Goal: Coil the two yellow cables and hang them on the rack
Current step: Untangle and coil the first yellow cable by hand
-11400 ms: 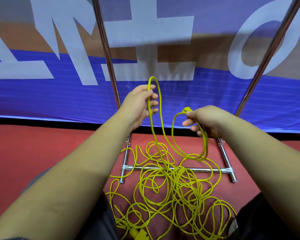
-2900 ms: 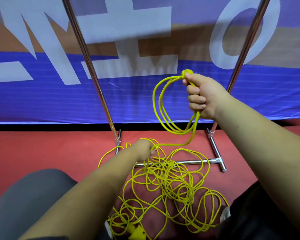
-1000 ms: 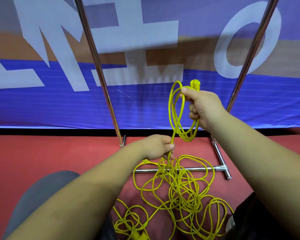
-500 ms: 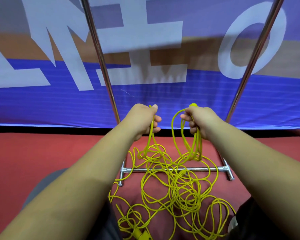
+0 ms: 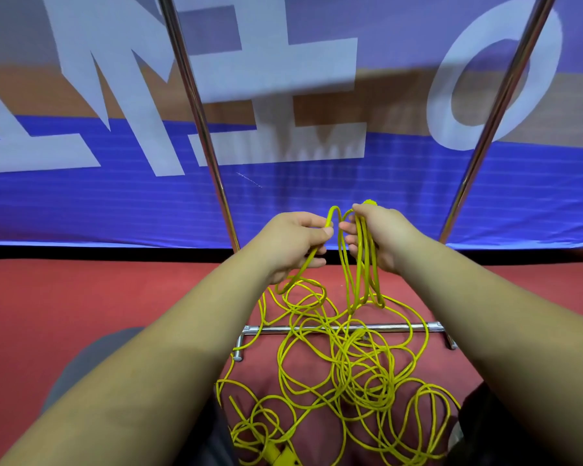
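A person's 2 bare forearms reach forward from the near edge of the view, hands held close together at chest height above a red floor (image 5: 81,297). The left hand (image 5: 295,242) is closed, pinching a single strand of yellow cable (image 5: 350,364) between thumb and fingers; the strand arches up from this grip and over toward the other hand. The right hand (image 5: 379,235) is clamped around a small bundle of several hanging loops (image 5: 362,274) of the same cable, with a yellow plug end (image 5: 370,202) poking out above its knuckles. The loops dangle straight down from the right hand and their bottoms hang just above the floor pile.

Most of the cable still lies on the floor below and between the arms, a loose tangle of many overlapping yellow rings spreading toward the near edge. Whether this tangle is 1 cable or 2 cannot be told. A yellow connector block (image 5: 281,455) sits at the near edge of the pile.

The tangle drapes across the low horizontal foot bar (image 5: 270,329) of a chrome rack. The rack's 2 upright poles rise from the floor, the left pole (image 5: 199,122) leaning toward the far left and the right pole (image 5: 495,112) toward the far right. Behind the rack, a blue banner (image 5: 115,203) with large white lettering stands along the far side. Dark trouser fabric shows at the near left and near right.
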Motion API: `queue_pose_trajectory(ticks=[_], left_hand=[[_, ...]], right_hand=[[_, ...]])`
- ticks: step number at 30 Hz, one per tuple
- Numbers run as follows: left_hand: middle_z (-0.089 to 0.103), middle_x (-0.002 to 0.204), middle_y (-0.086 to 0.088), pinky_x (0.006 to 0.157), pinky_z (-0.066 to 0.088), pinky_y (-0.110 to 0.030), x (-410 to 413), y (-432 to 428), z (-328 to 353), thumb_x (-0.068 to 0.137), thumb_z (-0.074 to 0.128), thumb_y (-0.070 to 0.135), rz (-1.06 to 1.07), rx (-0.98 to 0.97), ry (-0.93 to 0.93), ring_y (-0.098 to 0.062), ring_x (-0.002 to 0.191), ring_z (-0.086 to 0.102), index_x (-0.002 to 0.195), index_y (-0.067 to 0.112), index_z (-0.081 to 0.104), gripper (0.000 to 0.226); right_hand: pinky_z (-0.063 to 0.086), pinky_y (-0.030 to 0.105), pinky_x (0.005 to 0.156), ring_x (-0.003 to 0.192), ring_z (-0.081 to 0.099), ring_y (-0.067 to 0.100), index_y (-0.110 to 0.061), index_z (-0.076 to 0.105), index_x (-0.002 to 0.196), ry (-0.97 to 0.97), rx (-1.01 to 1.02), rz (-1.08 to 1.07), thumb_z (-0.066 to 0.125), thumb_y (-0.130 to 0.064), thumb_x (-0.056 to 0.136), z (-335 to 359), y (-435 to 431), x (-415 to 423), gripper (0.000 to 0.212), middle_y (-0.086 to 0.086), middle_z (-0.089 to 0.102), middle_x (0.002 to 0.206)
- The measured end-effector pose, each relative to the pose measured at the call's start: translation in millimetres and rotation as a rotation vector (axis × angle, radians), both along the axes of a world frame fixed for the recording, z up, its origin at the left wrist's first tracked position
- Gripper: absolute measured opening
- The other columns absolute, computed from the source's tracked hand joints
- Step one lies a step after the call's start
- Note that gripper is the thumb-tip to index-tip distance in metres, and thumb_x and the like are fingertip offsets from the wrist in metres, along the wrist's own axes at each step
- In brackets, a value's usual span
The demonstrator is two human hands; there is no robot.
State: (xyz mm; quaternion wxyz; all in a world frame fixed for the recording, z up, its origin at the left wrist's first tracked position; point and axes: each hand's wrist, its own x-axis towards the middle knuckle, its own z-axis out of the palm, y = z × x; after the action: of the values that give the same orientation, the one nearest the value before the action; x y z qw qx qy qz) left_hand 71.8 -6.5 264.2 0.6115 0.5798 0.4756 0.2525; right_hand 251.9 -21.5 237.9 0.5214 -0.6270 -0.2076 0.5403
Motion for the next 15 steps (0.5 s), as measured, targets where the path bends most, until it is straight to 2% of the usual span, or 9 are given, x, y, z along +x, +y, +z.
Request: queue_pose_trajectory(ticks=[3,7,10,13,15], left_hand=[[0.065,0.078,0.002,0.086,0.064,-0.042,3,-4,-4,0.096,0.073,0.023,-0.072,0.071,0.032,-0.011,0.076,0.064,0.117,0.017,0.075,0.022],[0.070,0.072,0.011,0.079,0.058,-0.036,8,-9,-8,0.098,0.070,0.018,-0.152,0.108,0.009,-0.010,0.075,0.062,0.120,0.013,0.073,0.023],[0.073,0.079,0.006,0.078,0.055,-0.036,10,-8,-13,0.096,0.072,0.015,-0.119,0.156,0.014,-0.008,0.072,0.064,0.120,0.013,0.075,0.024],[0.076,0.090,-0.012,0.075,0.053,-0.034,11,-7,-17,0.093,0.074,0.010,-0.065,0.170,-0.018,-0.009,0.071,0.063,0.117,0.012,0.077,0.024],[0.073,0.082,-0.007,0.072,0.051,-0.029,12,-5,-21,0.093,0.074,0.006,-0.055,0.166,-0.039,-0.008,0.069,0.062,0.117,0.011,0.078,0.025]], right_hand=[[0.058,0.034,0.063,0.069,0.073,0.021,-0.012,0.067,0.106,0.032,-0.010,0.020,0.056,-0.042,0.107,0,1,-2,0.032,0.007,0.078,0.092],[0.063,0.041,0.069,0.060,0.073,0.022,-0.008,0.068,0.105,0.033,0.041,-0.003,0.060,-0.039,0.106,0,2,-5,0.032,0.010,0.076,0.081],[0.065,0.045,0.073,0.071,0.075,0.028,-0.006,0.068,0.108,0.025,0.066,-0.030,0.063,-0.035,0.105,2,2,-6,0.030,0.014,0.076,0.086],[0.066,0.046,0.071,0.080,0.076,0.032,-0.004,0.066,0.110,0.051,0.086,-0.026,0.064,-0.036,0.105,6,0,-6,0.032,0.017,0.076,0.089],[0.065,0.045,0.064,0.075,0.076,0.034,-0.002,0.064,0.116,0.073,0.102,-0.029,0.065,-0.035,0.105,9,0,-5,0.035,0.015,0.078,0.085]])
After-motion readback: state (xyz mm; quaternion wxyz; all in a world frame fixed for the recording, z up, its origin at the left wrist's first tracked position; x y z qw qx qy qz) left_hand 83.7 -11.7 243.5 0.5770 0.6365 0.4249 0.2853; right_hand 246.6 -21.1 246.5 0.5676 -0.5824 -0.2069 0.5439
